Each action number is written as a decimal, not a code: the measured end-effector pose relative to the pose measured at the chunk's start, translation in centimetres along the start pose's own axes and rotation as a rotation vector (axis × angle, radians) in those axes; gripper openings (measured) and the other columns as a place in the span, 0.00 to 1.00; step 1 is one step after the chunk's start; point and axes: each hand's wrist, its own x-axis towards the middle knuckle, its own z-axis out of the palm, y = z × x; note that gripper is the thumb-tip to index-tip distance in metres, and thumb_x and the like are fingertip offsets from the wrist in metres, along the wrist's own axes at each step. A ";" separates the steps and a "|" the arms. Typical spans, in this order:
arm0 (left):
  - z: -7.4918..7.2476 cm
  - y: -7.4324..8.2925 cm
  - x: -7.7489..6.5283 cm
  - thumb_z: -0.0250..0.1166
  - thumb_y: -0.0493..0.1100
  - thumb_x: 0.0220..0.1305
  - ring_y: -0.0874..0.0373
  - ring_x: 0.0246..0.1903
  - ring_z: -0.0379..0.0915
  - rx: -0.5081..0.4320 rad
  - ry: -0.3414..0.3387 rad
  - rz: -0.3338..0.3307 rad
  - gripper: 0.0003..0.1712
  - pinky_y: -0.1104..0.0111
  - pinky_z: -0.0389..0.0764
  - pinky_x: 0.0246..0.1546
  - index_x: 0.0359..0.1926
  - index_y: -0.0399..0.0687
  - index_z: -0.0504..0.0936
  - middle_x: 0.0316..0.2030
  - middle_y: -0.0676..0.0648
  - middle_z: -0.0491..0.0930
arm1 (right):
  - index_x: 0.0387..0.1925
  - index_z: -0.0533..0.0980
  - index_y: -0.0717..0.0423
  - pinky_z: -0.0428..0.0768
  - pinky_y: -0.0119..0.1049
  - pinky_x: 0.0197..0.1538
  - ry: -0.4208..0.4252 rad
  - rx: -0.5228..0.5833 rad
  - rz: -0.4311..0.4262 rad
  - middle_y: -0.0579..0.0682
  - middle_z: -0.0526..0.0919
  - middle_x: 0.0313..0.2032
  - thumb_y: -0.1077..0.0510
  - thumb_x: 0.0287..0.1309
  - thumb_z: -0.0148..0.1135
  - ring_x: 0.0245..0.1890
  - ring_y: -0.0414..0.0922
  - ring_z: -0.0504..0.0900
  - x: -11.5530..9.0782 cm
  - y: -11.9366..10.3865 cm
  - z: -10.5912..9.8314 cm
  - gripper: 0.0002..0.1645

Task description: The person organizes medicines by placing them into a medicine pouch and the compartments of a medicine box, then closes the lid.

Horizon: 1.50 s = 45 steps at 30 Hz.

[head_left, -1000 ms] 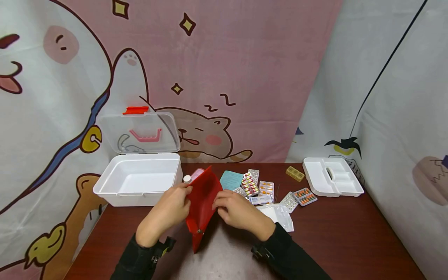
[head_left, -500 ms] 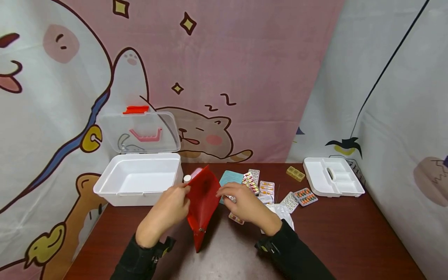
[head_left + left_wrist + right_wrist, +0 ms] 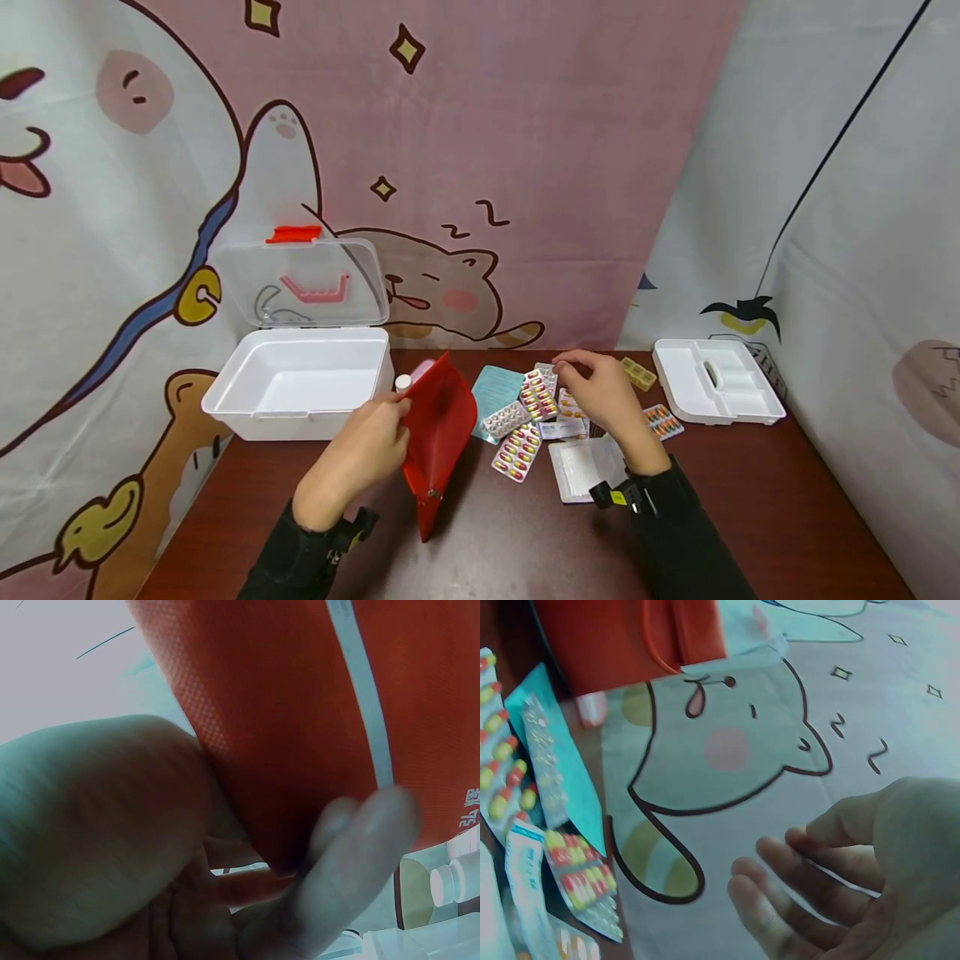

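My left hand [image 3: 372, 439] grips the left edge of an upright red pouch [image 3: 442, 417], whose mouth gapes. In the left wrist view, thumb and fingers pinch the pouch's red fabric [image 3: 262, 712]. Over the back of the medicine pile, my right hand [image 3: 607, 400] hovers with loosely bent fingers. The right wrist view shows that same hand [image 3: 840, 877] holding nothing. Beneath and left of it are blister packs of red and yellow capsules [image 3: 517, 452], a white-pill blister [image 3: 506, 419], a teal packet [image 3: 495, 387] and a slim white carton [image 3: 562, 429].
At the left stands a white box [image 3: 300, 421] with its clear lid [image 3: 225, 271] raised. A white-capped bottle [image 3: 402, 383] is behind the pouch. Rightward lie a clear-wrapped white packet [image 3: 577, 471], an orange capsule blister [image 3: 662, 422], a yellow pill case [image 3: 637, 374] and a white divided tray [image 3: 716, 400].
My right hand has left the pouch's mouth and moved right and back over the pile. A capsule blister pack beneath its former place is now uncovered. My left hand stays on the pouch.
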 end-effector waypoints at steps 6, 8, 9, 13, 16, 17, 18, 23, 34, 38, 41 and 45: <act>0.0 0.0 0.1 0.64 0.31 0.70 0.51 0.38 0.79 -0.001 0.004 0.000 0.15 0.66 0.82 0.35 0.56 0.34 0.88 0.53 0.38 0.86 | 0.60 0.88 0.55 0.83 0.47 0.48 -0.040 -0.062 0.036 0.61 0.91 0.58 0.50 0.80 0.60 0.48 0.55 0.88 0.3 0.7 -1.5 0.20; 0.1 0.0 0.1 0.64 0.31 0.70 0.52 0.38 0.78 0.000 0.006 0.003 0.16 0.66 0.82 0.35 0.56 0.35 0.88 0.53 0.38 0.86 | 0.61 0.87 0.55 0.85 0.55 0.54 -0.049 -0.094 0.050 0.62 0.90 0.60 0.50 0.80 0.60 0.55 0.60 0.88 0.3 0.9 -1.9 0.21; 0.1 0.0 0.1 0.64 0.31 0.70 0.52 0.38 0.79 0.003 0.007 0.006 0.16 0.66 0.82 0.35 0.56 0.34 0.88 0.53 0.38 0.87 | 0.61 0.87 0.56 0.85 0.59 0.57 -0.046 -0.113 0.056 0.62 0.90 0.61 0.49 0.80 0.60 0.58 0.61 0.88 0.3 0.9 -2.0 0.21; 0.1 -0.1 0.0 0.64 0.31 0.70 0.52 0.38 0.78 0.018 0.009 0.010 0.18 0.65 0.82 0.36 0.58 0.33 0.88 0.53 0.38 0.87 | 0.60 0.87 0.57 0.81 0.67 0.63 -0.053 -0.189 0.065 0.63 0.90 0.59 0.49 0.79 0.61 0.62 0.67 0.86 0.2 1.2 -1.9 0.21; 0.0 -0.2 -0.2 0.64 0.31 0.70 0.51 0.39 0.79 0.020 0.009 0.005 0.18 0.65 0.82 0.36 0.59 0.33 0.88 0.54 0.38 0.87 | 0.58 0.88 0.57 0.81 0.67 0.63 -0.097 -0.222 0.063 0.63 0.91 0.57 0.48 0.79 0.61 0.61 0.67 0.87 0.3 1.3 -1.2 0.21; 0.0 -0.3 -0.2 0.64 0.31 0.70 0.51 0.39 0.79 0.021 0.009 0.004 0.19 0.64 0.82 0.37 0.59 0.33 0.87 0.54 0.37 0.87 | 0.58 0.88 0.57 0.81 0.66 0.63 -0.111 -0.230 0.066 0.62 0.91 0.56 0.48 0.78 0.62 0.60 0.66 0.87 0.4 1.4 -1.0 0.21; 0.0 -0.3 -0.2 0.65 0.31 0.70 0.50 0.40 0.80 0.021 0.010 0.004 0.19 0.64 0.83 0.38 0.60 0.32 0.87 0.55 0.37 0.87 | 0.57 0.88 0.57 0.82 0.65 0.62 -0.122 -0.239 0.068 0.62 0.91 0.56 0.48 0.78 0.62 0.59 0.65 0.87 0.6 1.5 -0.7 0.21; 0.0 -0.4 -0.1 0.65 0.31 0.70 0.48 0.45 0.83 0.028 0.018 0.009 0.21 0.59 0.87 0.44 0.62 0.32 0.87 0.59 0.36 0.87 | 0.56 0.88 0.61 0.83 0.63 0.58 -0.145 -0.309 0.109 0.63 0.91 0.54 0.47 0.76 0.64 0.56 0.63 0.88 1.3 2.6 0.2 0.23; 0.0 -0.2 -0.3 0.64 0.30 0.69 0.50 0.44 0.81 0.030 0.022 0.021 0.19 0.62 0.85 0.41 0.59 0.33 0.88 0.56 0.37 0.87 | 0.51 0.89 0.62 0.85 0.57 0.49 -0.202 -0.330 0.167 0.62 0.93 0.48 0.46 0.73 0.69 0.46 0.58 0.89 1.1 4.2 1.4 0.23; 0.1 -0.1 -0.2 0.63 0.30 0.69 0.50 0.44 0.81 0.036 0.029 0.036 0.18 0.62 0.84 0.42 0.57 0.33 0.88 0.56 0.37 0.87 | 0.48 0.90 0.60 0.84 0.55 0.47 -0.175 -0.321 0.193 0.59 0.93 0.45 0.46 0.72 0.69 0.44 0.56 0.88 1.1 3.9 2.8 0.21; 0.2 -0.1 -0.2 0.63 0.30 0.68 0.50 0.43 0.80 0.041 0.034 0.047 0.17 0.62 0.84 0.41 0.56 0.33 0.89 0.55 0.37 0.87 | 0.47 0.90 0.59 0.83 0.53 0.46 -0.162 -0.317 0.206 0.58 0.92 0.43 0.46 0.71 0.71 0.42 0.55 0.87 1.0 3.6 4.0 0.19; 0.3 -0.1 -0.3 0.64 0.30 0.68 0.51 0.41 0.79 0.037 0.038 0.048 0.16 0.63 0.83 0.39 0.54 0.34 0.89 0.53 0.38 0.87 | 0.47 0.90 0.59 0.82 0.53 0.47 -0.153 -0.311 0.173 0.58 0.91 0.40 0.49 0.68 0.74 0.42 0.56 0.85 1.1 3.3 5.1 0.18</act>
